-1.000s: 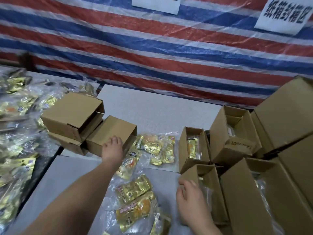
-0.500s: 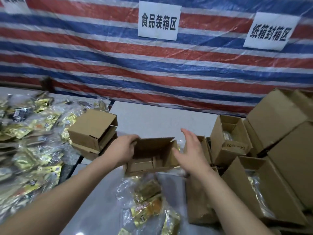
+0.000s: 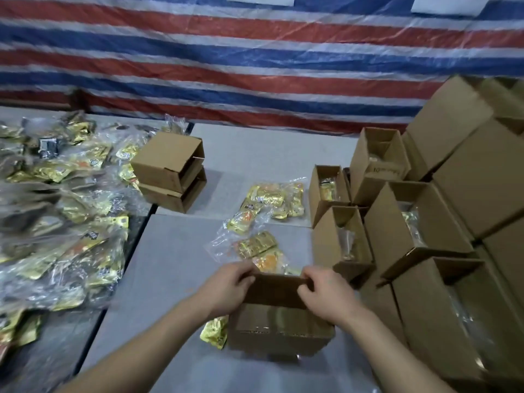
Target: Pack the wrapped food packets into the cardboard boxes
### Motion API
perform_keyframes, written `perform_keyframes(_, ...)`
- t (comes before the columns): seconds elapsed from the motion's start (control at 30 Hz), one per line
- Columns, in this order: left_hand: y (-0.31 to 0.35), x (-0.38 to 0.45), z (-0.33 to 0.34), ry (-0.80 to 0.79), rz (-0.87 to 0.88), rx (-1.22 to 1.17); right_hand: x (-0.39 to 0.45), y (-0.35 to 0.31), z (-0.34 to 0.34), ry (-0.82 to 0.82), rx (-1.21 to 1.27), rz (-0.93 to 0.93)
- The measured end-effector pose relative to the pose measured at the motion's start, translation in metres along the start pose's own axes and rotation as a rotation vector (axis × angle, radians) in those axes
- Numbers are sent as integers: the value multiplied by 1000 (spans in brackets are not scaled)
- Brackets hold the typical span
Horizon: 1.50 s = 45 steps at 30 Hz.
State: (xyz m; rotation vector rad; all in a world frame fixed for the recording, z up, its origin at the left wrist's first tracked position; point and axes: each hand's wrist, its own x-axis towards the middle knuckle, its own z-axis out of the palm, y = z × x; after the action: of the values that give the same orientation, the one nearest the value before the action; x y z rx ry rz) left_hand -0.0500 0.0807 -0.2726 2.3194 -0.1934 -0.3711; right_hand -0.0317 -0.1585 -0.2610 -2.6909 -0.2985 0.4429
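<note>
A small cardboard box (image 3: 279, 327) stands on the grey table right in front of me. My left hand (image 3: 228, 289) grips its far edge at the left corner and my right hand (image 3: 326, 293) grips the same edge at the right corner, fingers curled over the flap. Clear bags of gold wrapped food packets (image 3: 256, 245) lie just beyond the box, and another such bag (image 3: 272, 199) lies farther back. One gold packet (image 3: 214, 331) pokes out at the box's left side.
Two empty boxes (image 3: 170, 171) are stacked at mid left. A large heap of bagged packets (image 3: 56, 208) covers the left table. Several open boxes holding packets (image 3: 397, 228) crowd the right side. A striped tarp (image 3: 255, 66) hangs behind.
My hands brought the box from the far stack toward me and set it down near the table's front. Both hands now hold its far edge.
</note>
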Motion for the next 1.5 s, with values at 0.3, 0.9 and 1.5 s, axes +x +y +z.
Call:
perform_keyframes(0.3,-49,-44,104,-141,-32,2,-68,47,99,-68,40,115)
perform_keyframes(0.9,-66,148,115,-222,-244,776,-42,61,54,195,284,167)
perform_keyframes(1.5,-55,130,81,58,-283,305,-24,47,45,137,455,203)
